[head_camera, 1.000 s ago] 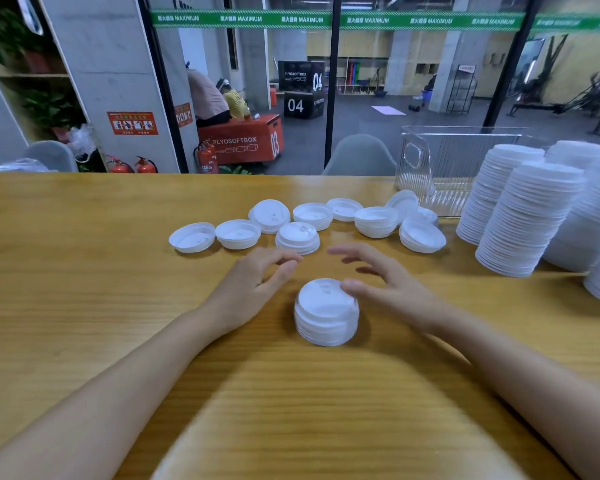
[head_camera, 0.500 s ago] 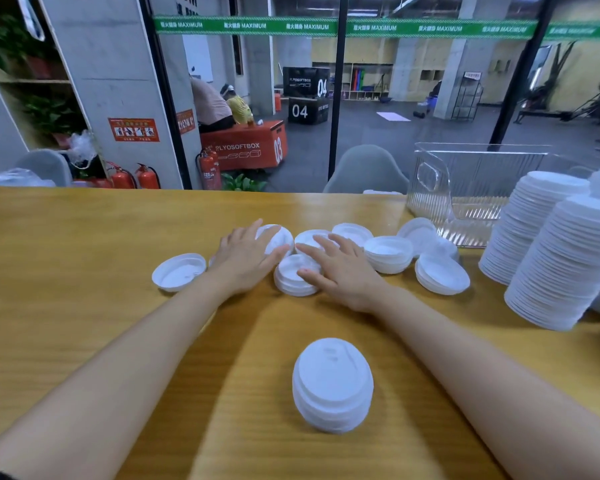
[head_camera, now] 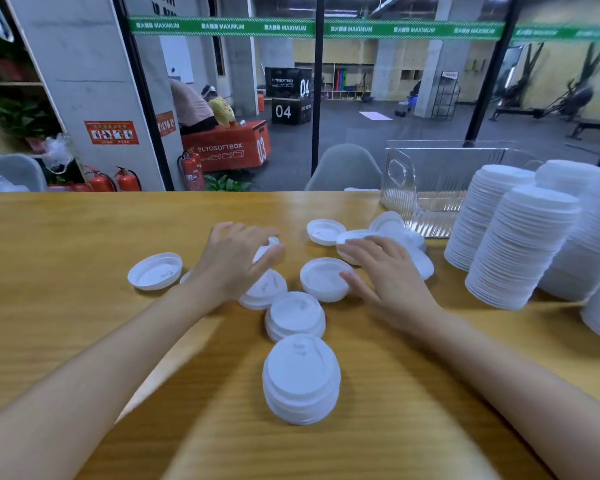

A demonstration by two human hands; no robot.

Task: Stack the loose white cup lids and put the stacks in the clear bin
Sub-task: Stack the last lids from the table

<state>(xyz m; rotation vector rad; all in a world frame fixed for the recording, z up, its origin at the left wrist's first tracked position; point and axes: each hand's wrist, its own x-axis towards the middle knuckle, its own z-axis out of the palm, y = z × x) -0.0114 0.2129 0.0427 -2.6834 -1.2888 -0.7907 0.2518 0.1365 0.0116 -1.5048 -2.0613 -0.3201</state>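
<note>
A short stack of white lids (head_camera: 300, 379) stands near me on the wooden table (head_camera: 66, 237). A smaller stack (head_camera: 295, 315) sits just beyond it. My left hand (head_camera: 234, 261) curls round a tilted white lid (head_camera: 269, 247) above another lid (head_camera: 264, 289). My right hand (head_camera: 387, 282) lies with spread fingers: its thumb touches an upturned lid (head_camera: 324, 278) and its fingertips rest on a lid behind (head_camera: 354, 237). Loose lids lie at the left (head_camera: 155, 271) and at the back (head_camera: 324, 231). The clear bin (head_camera: 426, 188) stands at the back right.
Tall stacks of white lids (head_camera: 520, 244) crowd the right side of the table, next to the bin. A grey chair back (head_camera: 343, 168) shows beyond the far edge. Behind the glass wall is a gym floor with boxes and people.
The small stack has been drawn nearer, close to the near stack. My left hand has picked up a lid. My right hand has shifted right onto the upturned lids.
</note>
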